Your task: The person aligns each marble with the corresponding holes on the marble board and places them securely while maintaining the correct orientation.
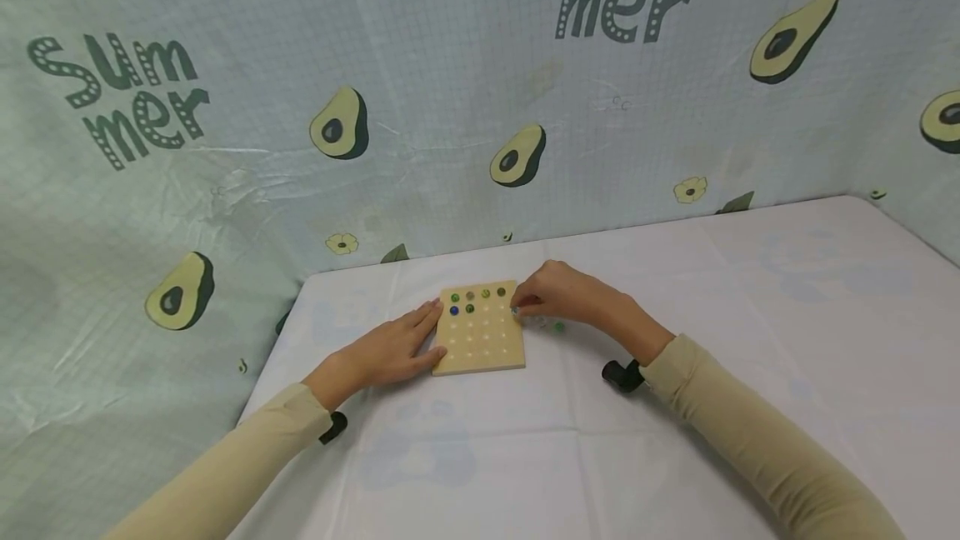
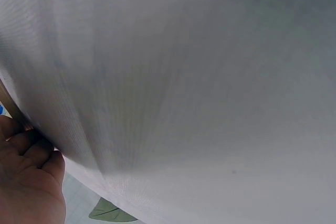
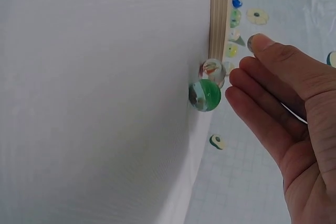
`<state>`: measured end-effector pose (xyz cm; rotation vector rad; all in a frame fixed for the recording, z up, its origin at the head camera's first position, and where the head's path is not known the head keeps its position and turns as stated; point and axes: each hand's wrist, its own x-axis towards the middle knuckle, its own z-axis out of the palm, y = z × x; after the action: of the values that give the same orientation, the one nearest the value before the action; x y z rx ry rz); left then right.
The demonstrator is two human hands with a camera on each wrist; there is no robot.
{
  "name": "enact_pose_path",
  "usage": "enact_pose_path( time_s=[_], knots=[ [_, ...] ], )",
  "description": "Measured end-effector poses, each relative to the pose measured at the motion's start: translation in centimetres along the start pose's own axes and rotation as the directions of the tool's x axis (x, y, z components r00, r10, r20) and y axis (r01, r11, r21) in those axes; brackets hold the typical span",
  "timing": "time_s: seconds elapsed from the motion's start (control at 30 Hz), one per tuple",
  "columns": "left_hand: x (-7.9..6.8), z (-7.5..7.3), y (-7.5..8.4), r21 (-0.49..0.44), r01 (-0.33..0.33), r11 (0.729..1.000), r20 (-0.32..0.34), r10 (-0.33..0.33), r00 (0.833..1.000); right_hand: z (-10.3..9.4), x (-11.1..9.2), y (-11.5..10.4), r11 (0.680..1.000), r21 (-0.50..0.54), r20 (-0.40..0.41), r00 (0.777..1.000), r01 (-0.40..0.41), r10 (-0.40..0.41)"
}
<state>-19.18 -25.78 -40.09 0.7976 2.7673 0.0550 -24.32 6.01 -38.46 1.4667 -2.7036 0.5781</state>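
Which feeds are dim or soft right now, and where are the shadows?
Head: bright overall, board small but readable, soft shadow beneath the right sleeve; left wrist: dim, cloth mostly grey and low in detail, left hand cut off by the frame edge; right wrist: cloth shaded, green marble fairly crisp.

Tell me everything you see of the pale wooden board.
The pale-tan board looks wooden, roughly square, with a layered edge and rows of shallow round hollows. It lies flat on white cloth. Small coloured glassy marbles sit in its far hollows; nearer ones are empty. The bare left hand rests against its left edge; the bare right hand is at its right edge, contact unclear.
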Motion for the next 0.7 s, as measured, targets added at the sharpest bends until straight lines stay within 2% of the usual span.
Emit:
enact_pose_path(
  time_s=[0.3, 0.7],
  knots=[
    [-0.1, 0.0, 0.0, -0.005, -0.005, 1.000, -0.004, 0.005, 1.000, 0.5, 0.5, -0.4, 0.999, 0.031, -0.002, 1.000, -0.011, 0.011],
    [0.0, 0.0, 0.0, 0.004, 0.001, 1.000, 0.003, -0.001, 1.000, 0.7, 1.1, -0.6, 1.000, 0.011, -0.008, 1.000, -0.014, 0.014]
  ],
)
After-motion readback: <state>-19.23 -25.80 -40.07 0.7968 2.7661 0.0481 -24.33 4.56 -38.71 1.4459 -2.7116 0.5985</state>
